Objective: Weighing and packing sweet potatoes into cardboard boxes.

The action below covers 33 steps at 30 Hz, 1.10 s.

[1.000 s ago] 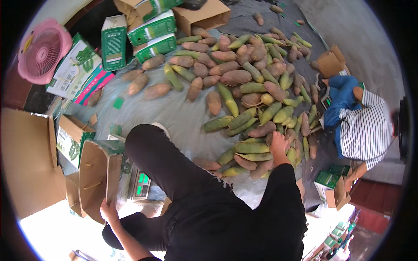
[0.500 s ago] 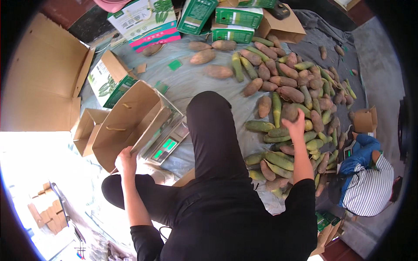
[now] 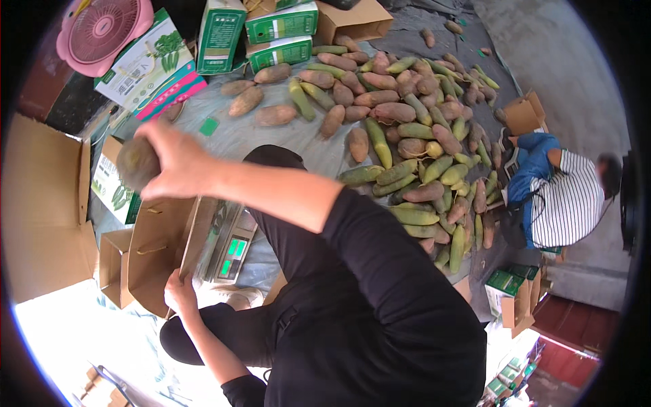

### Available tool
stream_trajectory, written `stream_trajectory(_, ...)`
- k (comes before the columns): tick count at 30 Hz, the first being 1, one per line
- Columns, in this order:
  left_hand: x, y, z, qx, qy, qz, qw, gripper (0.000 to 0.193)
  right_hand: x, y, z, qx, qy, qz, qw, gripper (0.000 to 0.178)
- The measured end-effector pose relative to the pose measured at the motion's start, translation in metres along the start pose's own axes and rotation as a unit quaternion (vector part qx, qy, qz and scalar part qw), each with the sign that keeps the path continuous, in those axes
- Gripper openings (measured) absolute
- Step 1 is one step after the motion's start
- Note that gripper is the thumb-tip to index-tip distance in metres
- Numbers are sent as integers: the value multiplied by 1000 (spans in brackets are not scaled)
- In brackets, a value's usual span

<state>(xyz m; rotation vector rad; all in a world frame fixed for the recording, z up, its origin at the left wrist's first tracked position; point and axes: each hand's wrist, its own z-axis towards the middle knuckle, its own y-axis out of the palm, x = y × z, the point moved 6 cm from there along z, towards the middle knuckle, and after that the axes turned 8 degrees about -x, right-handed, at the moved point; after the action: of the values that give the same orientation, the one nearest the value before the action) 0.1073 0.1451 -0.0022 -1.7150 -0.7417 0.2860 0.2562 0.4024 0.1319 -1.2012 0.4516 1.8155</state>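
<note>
My right hand (image 3: 182, 161) grips a dull brown-green radish (image 3: 137, 165), its end toward me, above the upper end of an open cardboard gift box (image 3: 157, 261) with cord handles. Fingers of my left hand (image 3: 180, 293) close on the near edge of that box, which is tilted. Under and beside the box sits a digital scale (image 3: 226, 261) with lit green displays. Over on the right spreads a heap of long radishes (image 3: 397, 112), some green and some mud-brown. Part of the box's inside is hidden by my right hand and forearm.
Green-and-white boxes (image 3: 281, 51) and a pink basin-like item (image 3: 102, 30) stand at the back. A large carton (image 3: 47, 210) is at the far left. Several loose radishes (image 3: 274, 114) lie on the plastic sheet. At right a person in a striped shirt (image 3: 573, 200) crouches beside the heap.
My right hand has carried the radish from the heap leftward to above the box. My left hand stays on the box edge. The whole view has shifted as my head turned.
</note>
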Motion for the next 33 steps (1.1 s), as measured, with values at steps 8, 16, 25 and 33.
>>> stream_trajectory(8,-4,5,0,-4,1,3,1000,18,42,107,-45,-123,97,-188,970,71)
stream_trajectory(16,-3,4,1,-2,0,9,1000,18,66,93,-44,-119,130,-293,940,66)
stream_trajectory(25,-11,5,3,4,9,-3,1000,18,58,-95,-39,23,27,-330,943,35)
stream_trajectory(33,-8,8,3,10,14,6,1000,21,184,-294,-284,-107,535,-466,696,26)
